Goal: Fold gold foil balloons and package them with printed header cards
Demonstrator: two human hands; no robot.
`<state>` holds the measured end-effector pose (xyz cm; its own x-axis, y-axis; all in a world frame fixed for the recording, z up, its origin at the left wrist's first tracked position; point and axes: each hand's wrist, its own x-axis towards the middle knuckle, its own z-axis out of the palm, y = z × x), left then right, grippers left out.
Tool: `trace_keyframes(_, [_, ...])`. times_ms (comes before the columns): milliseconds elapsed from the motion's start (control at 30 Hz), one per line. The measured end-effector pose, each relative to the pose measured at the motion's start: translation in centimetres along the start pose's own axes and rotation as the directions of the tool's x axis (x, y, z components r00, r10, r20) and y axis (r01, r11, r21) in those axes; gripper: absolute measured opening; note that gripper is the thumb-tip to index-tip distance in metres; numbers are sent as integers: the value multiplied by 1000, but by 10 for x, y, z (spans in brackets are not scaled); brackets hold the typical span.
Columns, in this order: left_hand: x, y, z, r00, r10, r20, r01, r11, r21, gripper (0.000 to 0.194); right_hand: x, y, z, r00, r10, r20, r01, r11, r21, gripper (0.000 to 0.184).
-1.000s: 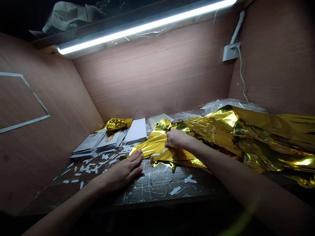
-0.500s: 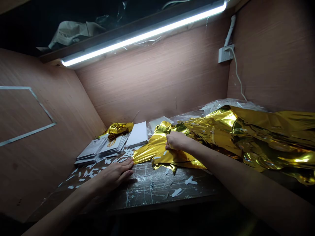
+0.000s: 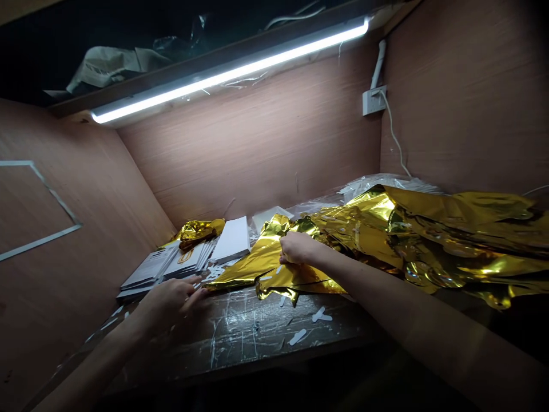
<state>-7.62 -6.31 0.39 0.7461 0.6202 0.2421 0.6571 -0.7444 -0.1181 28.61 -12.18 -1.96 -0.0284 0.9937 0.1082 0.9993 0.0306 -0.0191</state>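
My right hand (image 3: 297, 248) is closed in a fist on a flat, uninflated gold foil balloon (image 3: 244, 264), near the middle of the table. Some of the foil is bunched under the knuckles. From there the foil stretches left to a narrow tip. Beside that tip, low over the table, is my left hand (image 3: 171, 300), its fingers slightly bent and the thumb apart from them. The thumb's end is close to the foil tip; whether it touches is hard to see. Small white slips (image 3: 321, 315) lie near the foil and on it.
Many gold foil balloons lie heaped (image 3: 446, 229) on the right. At the back left stand stacks of printed cards (image 3: 150, 266), a white stack (image 3: 231, 239) and crumpled gold foil (image 3: 199, 232). Wooden panels enclose the dark scratched tabletop (image 3: 240, 337); a tube light (image 3: 235, 68) hangs above.
My left hand has moved left and nearer to me, its fingers no longer flat on the table. The foil's tip now reaches further left. My right hand keeps its hold. The view has shifted slightly.
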Motion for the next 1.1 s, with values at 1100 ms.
trace_keyframes(1100, [-4,17,21,974,146,171,-101,963,-249,45,-2,-3,-3,1000,-2,1,2,1000,-1,41])
